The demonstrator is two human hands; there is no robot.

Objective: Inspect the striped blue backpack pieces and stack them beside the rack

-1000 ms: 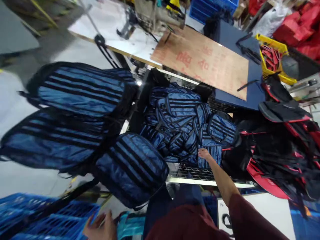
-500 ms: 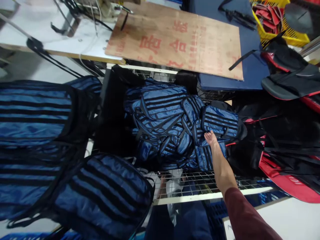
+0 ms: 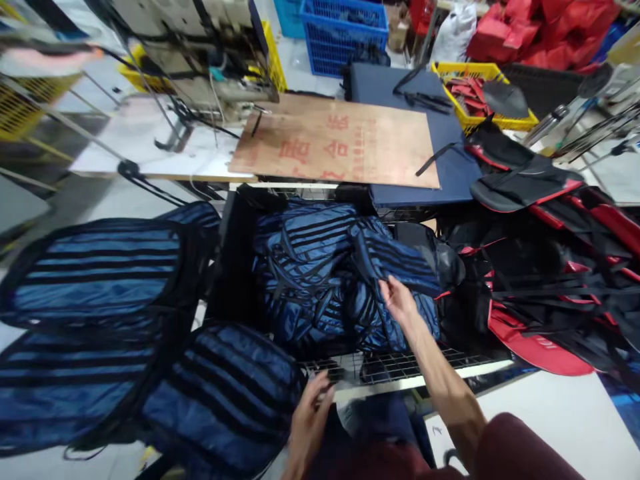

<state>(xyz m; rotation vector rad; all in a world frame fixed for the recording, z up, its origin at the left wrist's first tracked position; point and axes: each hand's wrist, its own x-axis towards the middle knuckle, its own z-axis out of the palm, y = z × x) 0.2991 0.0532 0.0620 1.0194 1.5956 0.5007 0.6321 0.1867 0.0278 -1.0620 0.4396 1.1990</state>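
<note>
My right hand (image 3: 397, 300) grips the edge of a blue panel with black stripes (image 3: 395, 260), lifted off a heap of the same striped blue pieces (image 3: 310, 267) in a wire basket (image 3: 400, 367). My left hand (image 3: 310, 417) hovers low at the basket's near rim, fingers loosely curled around nothing I can see. Three large blue striped bags (image 3: 100, 273) lie to the left, the nearest (image 3: 225, 393) just beside my left hand.
A plywood board (image 3: 340, 143) lies on the table beyond the basket, next to a sewing machine (image 3: 200, 40). Black and red bag parts (image 3: 550, 287) pile up at the right. A yellow crate (image 3: 480, 93) and a blue crate (image 3: 345, 27) stand behind.
My right hand has closed on a striped panel and pulled it up toward me. My left hand has come into view at the basket's front. The view has tilted upward.
</note>
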